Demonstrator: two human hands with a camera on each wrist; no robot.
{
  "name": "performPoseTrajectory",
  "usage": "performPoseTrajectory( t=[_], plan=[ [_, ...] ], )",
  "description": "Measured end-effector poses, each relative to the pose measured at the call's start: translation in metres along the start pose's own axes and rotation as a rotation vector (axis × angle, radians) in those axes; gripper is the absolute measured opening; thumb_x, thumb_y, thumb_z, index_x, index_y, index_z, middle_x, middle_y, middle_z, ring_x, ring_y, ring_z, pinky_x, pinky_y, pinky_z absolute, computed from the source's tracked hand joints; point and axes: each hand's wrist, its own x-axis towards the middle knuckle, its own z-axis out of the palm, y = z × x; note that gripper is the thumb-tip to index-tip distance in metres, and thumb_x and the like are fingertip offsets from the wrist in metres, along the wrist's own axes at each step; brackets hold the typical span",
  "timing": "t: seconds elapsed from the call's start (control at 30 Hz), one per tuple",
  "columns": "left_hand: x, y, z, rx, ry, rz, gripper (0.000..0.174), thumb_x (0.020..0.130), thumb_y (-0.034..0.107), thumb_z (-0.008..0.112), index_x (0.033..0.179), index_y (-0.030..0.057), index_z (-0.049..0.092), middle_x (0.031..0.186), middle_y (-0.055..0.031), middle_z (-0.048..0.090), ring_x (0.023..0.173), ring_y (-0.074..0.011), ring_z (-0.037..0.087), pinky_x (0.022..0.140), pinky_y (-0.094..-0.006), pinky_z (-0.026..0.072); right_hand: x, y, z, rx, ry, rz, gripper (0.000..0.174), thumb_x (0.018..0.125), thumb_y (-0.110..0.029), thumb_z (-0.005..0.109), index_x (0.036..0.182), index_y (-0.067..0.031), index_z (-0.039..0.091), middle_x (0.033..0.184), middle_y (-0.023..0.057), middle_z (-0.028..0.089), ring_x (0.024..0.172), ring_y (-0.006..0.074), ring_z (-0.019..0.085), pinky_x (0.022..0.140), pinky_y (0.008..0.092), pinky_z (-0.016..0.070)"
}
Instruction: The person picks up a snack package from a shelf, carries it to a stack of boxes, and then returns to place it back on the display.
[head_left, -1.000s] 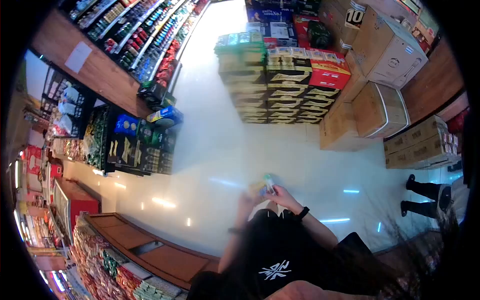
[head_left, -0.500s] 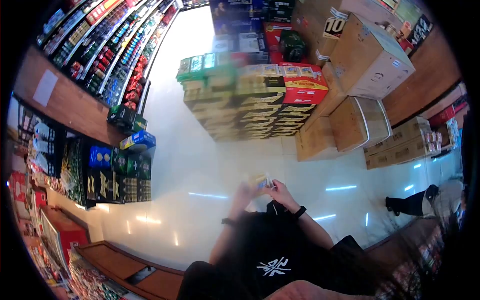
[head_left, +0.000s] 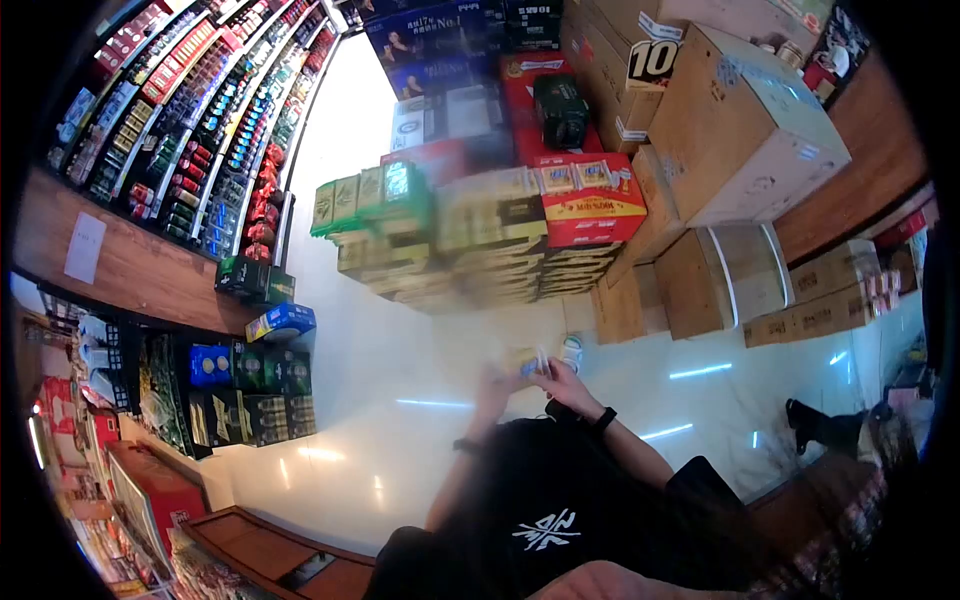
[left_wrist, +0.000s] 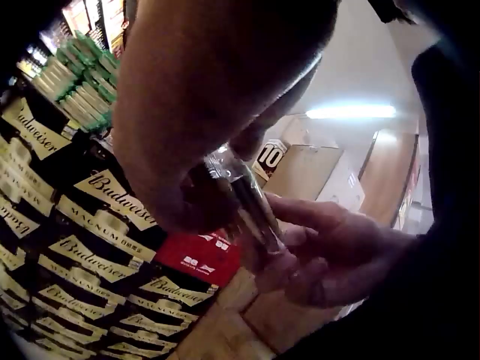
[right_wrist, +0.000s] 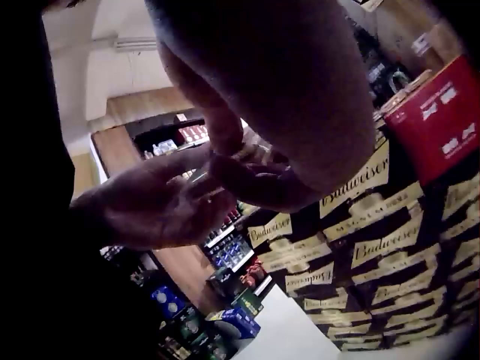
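Observation:
In front of the black shirt (head_left: 560,480), both hands meet at a small packet in clear shiny wrap (left_wrist: 251,202) with yellow and blue printing. The left hand (head_left: 492,393) holds it from one side and is blurred in the head view. From the other side, the right hand (head_left: 568,390) grips its end with thumb and fingers. In the left wrist view, the right hand's fingers (left_wrist: 300,217) lie along the packet's lower end. Most of the packet is hidden behind the right hand (right_wrist: 262,112) in the right wrist view.
Stacked Budweiser cases (head_left: 490,240) stand ahead, with a red carton (head_left: 595,205) and green-wrapped packs (head_left: 370,200) on top. Brown cardboard boxes (head_left: 745,130) are piled at the right. Stocked shelves (head_left: 200,130) run along the left. A shoe (head_left: 571,352) shows on the shiny floor.
The view has turned, and the stacked cases have moved left and lower in it. Both hands stay together on the packet. A shoe now shows beyond the right hand.

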Motion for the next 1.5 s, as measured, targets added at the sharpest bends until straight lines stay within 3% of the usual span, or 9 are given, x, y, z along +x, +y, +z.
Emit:
performPoseTrajectory(
  t=[0.1, 0.2, 0.57, 0.67, 0.83, 0.97, 1.17, 1.27, 1.5],
  plan=[
    [0.032, 0.035, 0.032, 0.045, 0.094, -0.037, 0.047, 0.089, 0.024, 0.061, 0.122, -0.0046, 0.045, 0.107, -0.0123, 0.058, 0.093, -0.0175, 0.059, 0.077, -0.0315, 0.0507, 0.035, -0.032, -0.047, -0.125, -0.055, 0.008, 0.029, 0.085, -0.026, 0.068, 0.098, -0.0048, 0.053, 0.078, -0.0007, 0.054, 0.062, 0.0067, 0.05, 0.054, 0.0233, 0.0451],
    [0.059, 0.056, 0.073, 0.082, 0.186, -0.1, 0.039, 0.089, 0.008, 0.059, 0.121, -0.0027, 0.041, 0.117, -0.0137, 0.053, 0.106, -0.0199, 0.054, 0.088, -0.032, 0.048, 0.065, -0.043, -0.09, 0.047, -0.024, -0.3, 0.028, 0.085, -0.024, 0.069, 0.096, -0.0056, 0.052, 0.076, -0.0008, 0.054, 0.064, 0.0068, 0.051, 0.053, 0.0228, 0.0451],
    [0.151, 0.034, 0.144, 0.13, 0.235, 0.046, 0.043, 0.089, 0.009, 0.06, 0.124, 0.0001, 0.036, 0.116, -0.0123, 0.049, 0.105, -0.0208, 0.052, 0.088, -0.0317, 0.0474, 0.125, -0.043, -0.181, 0.16, 0.079, -0.123, 0.028, 0.083, -0.019, 0.071, 0.092, -0.0059, 0.048, 0.082, 0.0022, 0.058, 0.068, 0.0074, 0.056, 0.056, 0.0233, 0.048],
    [0.167, 0.076, 0.152, 0.03, 0.097, -0.002, 0.046, 0.089, 0.007, 0.058, 0.126, 0.0012, 0.032, 0.116, -0.0141, 0.049, 0.104, -0.0207, 0.053, 0.086, -0.0311, 0.0481, 0.145, -0.05, -0.189, 0.203, 0.089, -0.111, 0.03, 0.083, -0.018, 0.071, 0.094, -0.0046, 0.047, 0.083, 0.0034, 0.058, 0.068, 0.0084, 0.057, 0.057, 0.024, 0.0498],
    [0.198, 0.046, 0.144, 0.311, 0.008, 0.226, 0.046, 0.09, 0.006, 0.054, 0.127, 0.0011, 0.027, 0.11, -0.0153, 0.054, 0.096, -0.0194, 0.057, 0.081, -0.0296, 0.049, 0.179, -0.054, -0.199, 0.189, 0.121, -0.122, 0.028, 0.084, -0.015, 0.07, 0.094, -0.0035, 0.047, 0.083, 0.0048, 0.059, 0.066, 0.0098, 0.059, 0.057, 0.0243, 0.0509],
    [0.237, 0.121, 0.16, 0.054, 0.015, -0.213, 0.045, 0.092, 0.008, 0.053, 0.127, 0.0005, 0.025, 0.1, -0.0136, 0.059, 0.087, -0.0183, 0.06, 0.077, -0.0283, 0.0501, 0.202, -0.088, -0.207, 0.348, 0.167, -0.047, 0.026, 0.085, -0.014, 0.069, 0.095, -0.0034, 0.047, 0.081, 0.005, 0.06, 0.064, 0.0102, 0.059, 0.057, 0.0241, 0.0505],
    [0.305, 0.116, 0.152, -0.053, -0.072, -0.299, 0.046, 0.094, 0.012, 0.053, 0.126, -0.0009, 0.024, 0.101, -0.0141, 0.06, 0.087, -0.0168, 0.06, 0.077, -0.0273, 0.0501, 0.255, -0.09, -0.216, 0.234, 0.336, -0.102, 0.025, 0.086, -0.015, 0.067, 0.096, -0.004, 0.047, 0.081, 0.0047, 0.06, 0.063, 0.0103, 0.06, 0.055, 0.0245, 0.0509],
    [0.329, 0.107, 0.157, -0.226, 0.054, -0.027, 0.042, 0.093, 0.022, 0.056, 0.122, -0.0004, 0.034, 0.091, -0.0127, 0.062, 0.09, -0.0179, 0.063, 0.073, -0.0281, 0.0523, 0.283, -0.095, -0.223, 0.047, 0.38, -0.133, 0.024, 0.086, -0.015, 0.067, 0.096, -0.0041, 0.047, 0.083, 0.0051, 0.061, 0.066, 0.0111, 0.062, 0.055, 0.025, 0.0521],
    [0.373, 0.085, 0.136, -0.038, 0.03, 0.143, 0.044, 0.092, 0.014, 0.057, 0.124, 0.0, 0.029, 0.101, -0.0168, 0.059, 0.093, -0.0211, 0.062, 0.075, -0.0302, 0.0528, 0.322, -0.148, -0.217, 0.173, 0.339, -0.137, 0.026, 0.087, -0.017, 0.065, 0.101, -0.0028, 0.048, 0.09, 0.0056, 0.062, 0.069, 0.0112, 0.062, 0.057, 0.0238, 0.0537]
  ],
)
